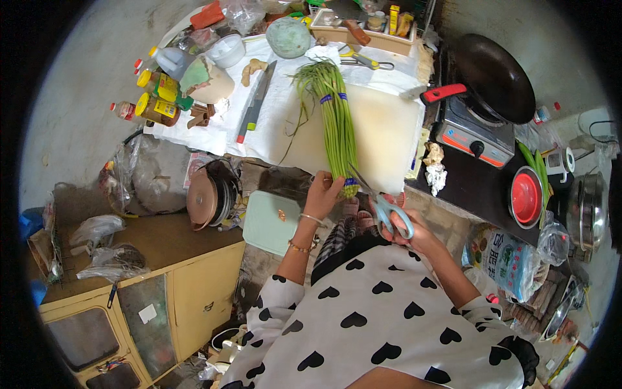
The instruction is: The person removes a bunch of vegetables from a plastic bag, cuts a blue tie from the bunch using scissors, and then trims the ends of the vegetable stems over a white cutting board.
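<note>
A long bundle of thin green stalks, perhaps garlic shoots, lies lengthwise on a white cutting board. Blue-purple bands circle it near its upper middle and at its near end. My left hand grips the near end beside the lower band, where the cut ends overhang the board's edge. In my right hand is a pair of scissors with light blue handles. Their blades are parted and point at the bundle close to that band; whether they touch it I cannot tell.
Left of the board lie a kitchen knife and a ginger root. A green-skinned melon and yellow-grey scissors sit behind. At right, a wok rests on a gas stove. Below stands a pale green lidded bin.
</note>
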`<state>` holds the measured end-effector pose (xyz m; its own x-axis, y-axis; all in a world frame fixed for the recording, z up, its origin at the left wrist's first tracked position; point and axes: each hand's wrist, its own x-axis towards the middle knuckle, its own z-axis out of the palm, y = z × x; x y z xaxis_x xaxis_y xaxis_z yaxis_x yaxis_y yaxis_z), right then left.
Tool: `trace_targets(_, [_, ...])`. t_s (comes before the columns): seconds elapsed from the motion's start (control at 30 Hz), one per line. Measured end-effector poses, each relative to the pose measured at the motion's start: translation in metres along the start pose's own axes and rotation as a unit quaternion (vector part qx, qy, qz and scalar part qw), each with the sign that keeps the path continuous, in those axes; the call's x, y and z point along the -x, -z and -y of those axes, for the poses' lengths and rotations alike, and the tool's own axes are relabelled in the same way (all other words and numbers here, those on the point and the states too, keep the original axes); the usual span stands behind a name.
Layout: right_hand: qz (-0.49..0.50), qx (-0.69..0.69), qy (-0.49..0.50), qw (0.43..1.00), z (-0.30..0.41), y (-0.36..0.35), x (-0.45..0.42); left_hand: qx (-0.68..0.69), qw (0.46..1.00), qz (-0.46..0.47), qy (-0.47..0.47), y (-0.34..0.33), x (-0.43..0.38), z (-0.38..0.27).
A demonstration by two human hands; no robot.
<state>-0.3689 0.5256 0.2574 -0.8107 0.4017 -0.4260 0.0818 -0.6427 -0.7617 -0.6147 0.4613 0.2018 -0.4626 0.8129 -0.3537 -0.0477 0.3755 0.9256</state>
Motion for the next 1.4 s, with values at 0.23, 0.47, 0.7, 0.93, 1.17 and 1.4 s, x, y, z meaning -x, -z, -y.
trace_targets(0.23, [-0.034, -0.037, -0.014, 0.999, -0.018, 0.020, 0.044, -0.062, 0.998, -0.021, -0.009, -0.023, -0.010, -0.020])
trace_targets(0.47, [-0.039, -0.026, -0.007, 0.999, -0.021, 0.015, 0.045, -0.057, 0.998, -0.011, 0.031, -0.025, -0.012, -0.017])
trace_targets(0.7, [-0.060, -0.013, 0.015, 0.998, -0.018, 0.006, 0.047, -0.040, 0.998, 0.001, 0.043, -0.020, -0.011, -0.013])
trace_targets(0.93, [-0.084, -0.025, 0.001, 0.996, -0.025, 0.004, 0.041, -0.027, 0.999, 0.004, 0.038, -0.021, -0.012, -0.019])
trace_targets(1.17, [-0.108, 0.005, 0.005, 0.994, -0.020, -0.003, 0.039, -0.015, 0.998, 0.024, 0.056, -0.017, -0.016, -0.014])
trace_targets(1.4, [-0.108, 0.029, -0.002, 0.994, -0.011, -0.005, 0.043, -0.053, 0.995, 0.052, 0.064, -0.012, -0.017, -0.015])
